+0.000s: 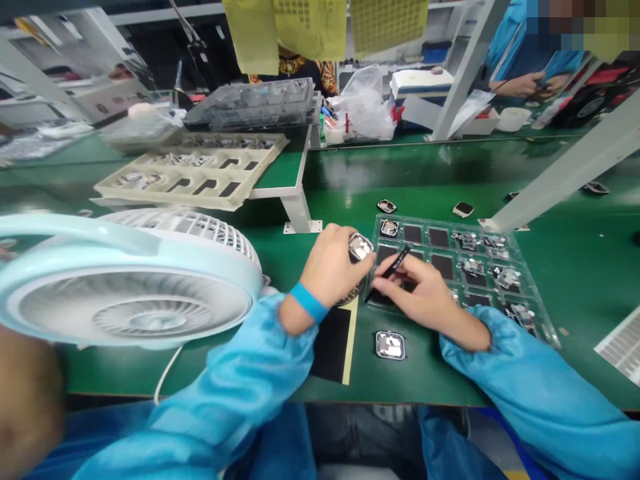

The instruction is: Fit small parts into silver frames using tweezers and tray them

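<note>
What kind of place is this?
Probably an electronics assembly line: a green bench, a clear tray of small metal cases, and a left hand holding one case while the right hand holds tweezers.

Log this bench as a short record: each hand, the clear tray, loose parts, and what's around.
left hand: holds a small square metal frame at its fingertips
right hand: grips black tweezers, tip towards the frame
clear tray: lies beside the right hand; some pockets hold metal parts, others show black
loose part: flat on the green bench, near the wrists
fan: white, at the left
beige tray: farther back, on a raised shelf
</note>
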`<move>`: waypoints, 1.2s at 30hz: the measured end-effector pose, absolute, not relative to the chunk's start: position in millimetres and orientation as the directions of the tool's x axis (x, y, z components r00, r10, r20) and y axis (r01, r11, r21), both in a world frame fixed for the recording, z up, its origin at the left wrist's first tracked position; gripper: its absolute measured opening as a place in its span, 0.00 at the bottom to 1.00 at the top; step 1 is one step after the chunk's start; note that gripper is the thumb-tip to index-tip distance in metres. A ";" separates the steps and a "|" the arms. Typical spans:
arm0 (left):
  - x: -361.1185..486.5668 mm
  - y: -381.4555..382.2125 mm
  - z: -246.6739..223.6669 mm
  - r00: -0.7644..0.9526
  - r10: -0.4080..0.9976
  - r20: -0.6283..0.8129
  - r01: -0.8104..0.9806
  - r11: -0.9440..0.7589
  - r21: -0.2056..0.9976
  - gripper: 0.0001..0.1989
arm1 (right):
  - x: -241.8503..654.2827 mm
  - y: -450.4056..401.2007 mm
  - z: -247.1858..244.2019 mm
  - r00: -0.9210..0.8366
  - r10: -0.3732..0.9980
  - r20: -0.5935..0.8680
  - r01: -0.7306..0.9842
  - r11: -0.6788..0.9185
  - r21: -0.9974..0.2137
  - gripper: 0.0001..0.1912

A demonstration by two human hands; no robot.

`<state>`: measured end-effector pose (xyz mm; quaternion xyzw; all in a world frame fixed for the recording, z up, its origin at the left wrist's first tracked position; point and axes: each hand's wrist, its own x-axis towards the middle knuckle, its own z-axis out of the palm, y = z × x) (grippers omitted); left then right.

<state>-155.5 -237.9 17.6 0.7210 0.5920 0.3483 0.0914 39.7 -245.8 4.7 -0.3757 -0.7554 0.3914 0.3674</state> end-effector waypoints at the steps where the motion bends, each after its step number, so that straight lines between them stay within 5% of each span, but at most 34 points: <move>1: -159.5 -252.2 15.5 0.091 0.904 0.417 0.735 -0.344 0.585 0.18 | 40.1 -248.5 4.0 -0.490 0.815 0.310 0.319 0.499 -0.806 0.12; 4: -176.5 -286.5 0.9 0.121 0.917 0.380 0.598 -0.372 0.709 0.21 | 41.2 -252.7 0.4 -0.582 0.726 0.367 0.361 0.635 -0.683 0.08; 12: -210.3 -302.1 -22.2 0.098 0.993 0.059 0.214 -0.079 0.974 0.25 | 33.8 -249.9 -6.8 -0.579 0.755 0.308 0.397 0.591 -0.702 0.08; 20: -213.1 -295.0 -21.4 0.081 0.992 0.100 0.186 -0.113 0.976 0.26 | 29.8 -251.9 -5.6 -0.559 0.746 0.362 0.389 0.621 -0.680 0.11; 24: -210.7 -296.5 -22.4 0.093 0.992 0.084 0.178 -0.099 0.979 0.27 | 26.7 -258.2 1.7 -0.482 0.730 0.484 0.214 0.634 -0.743 0.15; 28: -204.1 -301.3 -19.0 0.171 0.985 -0.035 0.059 0.025 0.998 0.26 | 22.8 -262.6 13.2 -0.472 0.614 0.632 0.043 0.732 -0.680 0.20; 36: -198.8 -307.1 -19.0 0.178 0.984 -0.005 0.126 -0.018 0.992 0.26 | 18.1 -261.8 14.9 -0.524 0.595 0.609 0.128 0.762 -0.635 0.20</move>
